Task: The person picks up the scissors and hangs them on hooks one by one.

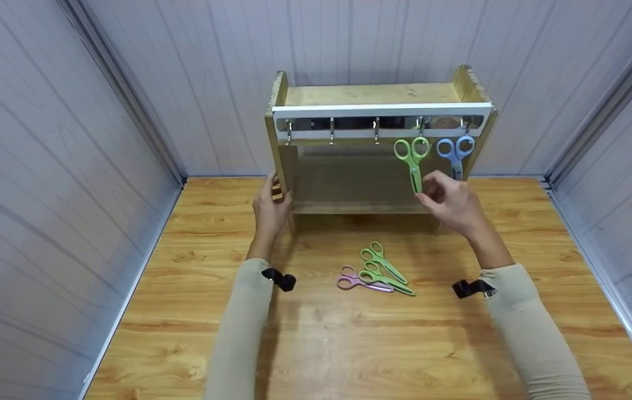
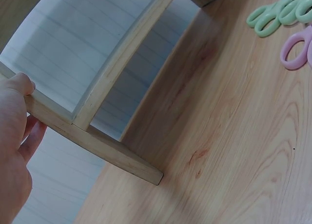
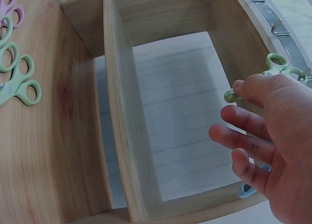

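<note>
Against pale panelled walls (image 1: 360, 44), right of frame centre, green scissors (image 1: 414, 168) point near-vertically, rings up at a hook (image 1: 421, 125), tip pinched in the right grip (image 1: 453, 203) below; the left grip (image 1: 269, 211) holds the wooden rack (image 1: 371, 94).

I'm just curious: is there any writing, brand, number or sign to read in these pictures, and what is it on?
None that can be read.
Blue scissors: a small dark mark near the blades, too small to tell whether it is lettering.
Green scissors, pink scissors, wooden shelf, white hook rail: no lettering I can make out.
</note>
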Available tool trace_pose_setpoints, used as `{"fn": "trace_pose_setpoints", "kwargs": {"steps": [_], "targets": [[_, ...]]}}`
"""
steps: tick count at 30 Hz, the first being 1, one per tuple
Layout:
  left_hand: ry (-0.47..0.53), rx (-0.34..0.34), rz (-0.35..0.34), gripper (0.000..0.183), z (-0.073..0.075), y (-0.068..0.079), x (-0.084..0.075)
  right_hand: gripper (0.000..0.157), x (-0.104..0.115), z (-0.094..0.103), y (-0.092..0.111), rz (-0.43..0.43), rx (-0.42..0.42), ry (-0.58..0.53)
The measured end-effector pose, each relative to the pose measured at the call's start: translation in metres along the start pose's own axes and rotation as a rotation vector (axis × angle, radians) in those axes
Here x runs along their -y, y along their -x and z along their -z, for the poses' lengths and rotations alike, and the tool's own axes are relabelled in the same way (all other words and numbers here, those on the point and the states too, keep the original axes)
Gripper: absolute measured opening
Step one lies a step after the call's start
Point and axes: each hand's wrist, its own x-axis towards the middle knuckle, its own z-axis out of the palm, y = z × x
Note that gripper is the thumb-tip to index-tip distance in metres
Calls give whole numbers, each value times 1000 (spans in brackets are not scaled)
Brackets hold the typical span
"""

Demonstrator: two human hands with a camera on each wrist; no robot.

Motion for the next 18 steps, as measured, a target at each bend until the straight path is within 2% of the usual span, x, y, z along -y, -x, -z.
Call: {"fn": "trace_pose_setpoints", "kwargs": {"steps": [9,18], "targets": [[12,-5,-12,60,0,2,0,22,4,-2,-3,17,-16,13],[17,0,-18,61,1,1,0,32,4,-3,-3,5,-17,27]]}}
